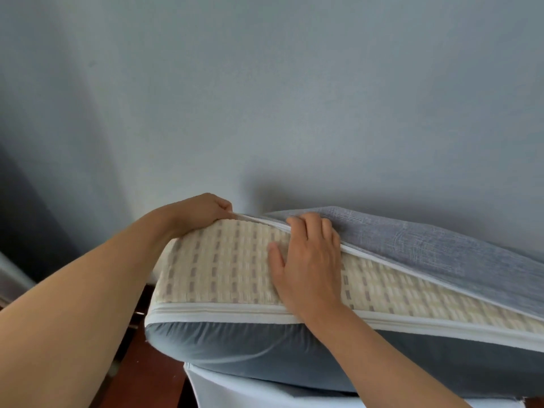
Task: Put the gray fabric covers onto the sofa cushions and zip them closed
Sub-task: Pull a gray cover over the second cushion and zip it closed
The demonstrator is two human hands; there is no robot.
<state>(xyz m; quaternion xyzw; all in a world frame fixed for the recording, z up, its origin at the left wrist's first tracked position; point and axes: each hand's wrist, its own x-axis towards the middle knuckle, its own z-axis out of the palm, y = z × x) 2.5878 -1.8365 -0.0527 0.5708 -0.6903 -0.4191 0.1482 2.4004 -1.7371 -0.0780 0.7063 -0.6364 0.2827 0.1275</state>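
A sofa cushion with a cream woven side lies across the lower half of the view, partly inside a gray fabric cover. The cover's opening gapes, with one white zipper edge along the near side and the other along the far side. My left hand pinches the far zipper edge at the cushion's far left corner. My right hand lies on the cream side, its fingers curled over the far zipper edge and the gray fabric. Darker gray cover fabric wraps the cushion's underside.
The cushion rests on a white surface at the bottom of the view. A plain blue-gray wall stands right behind it. Dark reddish floor shows at the lower left, beside a dark vertical edge at the far left.
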